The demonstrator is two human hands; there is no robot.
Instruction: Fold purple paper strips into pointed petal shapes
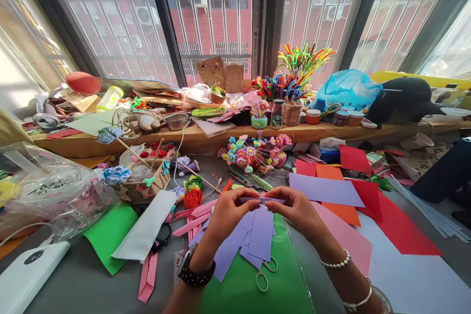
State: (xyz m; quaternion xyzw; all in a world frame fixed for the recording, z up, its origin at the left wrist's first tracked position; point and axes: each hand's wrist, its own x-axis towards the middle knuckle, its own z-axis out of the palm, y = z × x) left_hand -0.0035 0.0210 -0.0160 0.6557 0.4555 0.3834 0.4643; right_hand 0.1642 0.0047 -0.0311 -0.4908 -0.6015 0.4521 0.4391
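Note:
My left hand (pixel 237 208) and my right hand (pixel 290 206) pinch a purple paper piece (pixel 262 200) between thumbs and fingers, one at each end. The paper is seen nearly edge-on, and the fingers cover both its ends. Below it, several purple paper strips (pixel 260 235) lie overlapped on a green sheet (pixel 235 299). Scissors (pixel 262 280) rest there with their handles showing; their blades are hidden under the purple strips. Folded pink paper strips (pixel 193 221) lie just left of my left hand.
Red paper (pixel 401 225), white paper (pixel 415 274) and a purple sheet (pixel 326 190) spread at the right. At the left are a white power bank (pixel 35 274), green paper (pixel 110 238) and a plastic bag (pixel 62 191). Craft flowers (pixel 246 152) stand ahead, below a cluttered windowsill (pixel 206 140).

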